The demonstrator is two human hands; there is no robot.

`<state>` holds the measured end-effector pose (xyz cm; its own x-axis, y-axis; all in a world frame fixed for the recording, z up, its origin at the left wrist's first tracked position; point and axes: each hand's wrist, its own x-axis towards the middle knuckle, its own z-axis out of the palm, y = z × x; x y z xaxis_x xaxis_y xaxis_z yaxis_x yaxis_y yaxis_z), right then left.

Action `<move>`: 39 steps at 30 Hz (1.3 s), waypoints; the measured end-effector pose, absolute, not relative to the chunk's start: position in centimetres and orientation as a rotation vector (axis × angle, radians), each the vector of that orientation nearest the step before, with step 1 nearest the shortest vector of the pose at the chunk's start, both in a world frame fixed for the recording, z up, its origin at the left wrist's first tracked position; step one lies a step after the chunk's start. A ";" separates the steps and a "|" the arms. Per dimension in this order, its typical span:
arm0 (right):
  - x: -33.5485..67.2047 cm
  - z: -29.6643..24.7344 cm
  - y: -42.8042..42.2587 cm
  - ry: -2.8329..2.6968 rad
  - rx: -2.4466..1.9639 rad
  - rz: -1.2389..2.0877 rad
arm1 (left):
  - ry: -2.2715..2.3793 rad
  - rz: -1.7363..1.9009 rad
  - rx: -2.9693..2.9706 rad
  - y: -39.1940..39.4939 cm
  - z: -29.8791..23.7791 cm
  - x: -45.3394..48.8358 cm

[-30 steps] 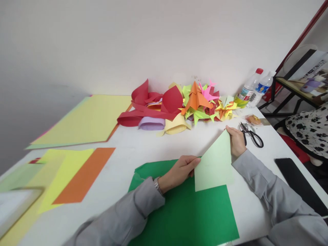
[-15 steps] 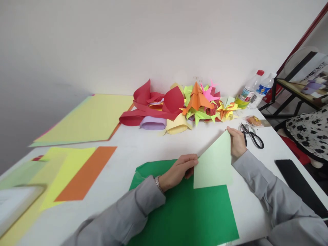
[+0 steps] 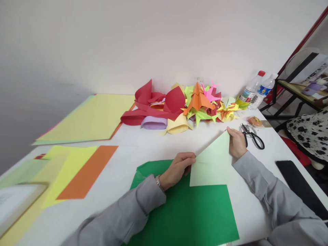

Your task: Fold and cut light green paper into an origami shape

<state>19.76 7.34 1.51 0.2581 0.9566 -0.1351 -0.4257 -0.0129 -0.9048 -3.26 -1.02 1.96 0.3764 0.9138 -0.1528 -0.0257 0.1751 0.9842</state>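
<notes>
Between my hands is a pale green sheet of paper (image 3: 211, 164) with a slanted upper edge, held up over a larger dark green sheet (image 3: 187, 215) on the table. My left hand (image 3: 179, 167), a metal watch band at its wrist, pinches the pale sheet's left edge between thumb and fingers. At the upper right corner, my right hand (image 3: 237, 141) grips the same sheet, thumb tip at the top. Black-handled scissors (image 3: 252, 136) lie just right of my right hand.
Folded paper shapes (image 3: 198, 99) and curled red paper (image 3: 156, 104) are heaped by the wall. Large yellow sheets (image 3: 87, 118) and an orange strip (image 3: 88, 172) lie left. Two bottles (image 3: 262, 90) stand back right; a black flat object (image 3: 301, 186) lies right. A person in a patterned garment (image 3: 309, 133) sits beyond.
The pale green sheet's lower left corner has shifted slightly left with my left hand. My right hand keeps its hold on the upper corner. The view has shifted slightly.
</notes>
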 end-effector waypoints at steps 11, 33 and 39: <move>20.1 1.6 7.4 -0.606 -1.040 1.266 | 0.969 0.842 1.209 -1.1 2.1 -3.4; 20.1 2.0 7.2 -0.623 -1.100 1.256 | 0.965 0.829 1.397 -1.2 2.0 -3.4; 19.8 2.0 7.0 -0.650 -1.086 1.276 | 0.967 0.798 1.397 -1.3 2.1 -3.2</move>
<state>19.83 6.97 2.01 0.2227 0.9594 -0.1732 -0.4244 -0.0646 -0.9032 -3.24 -1.26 2.12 0.4191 0.9045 -0.0797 0.0936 0.0442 0.9946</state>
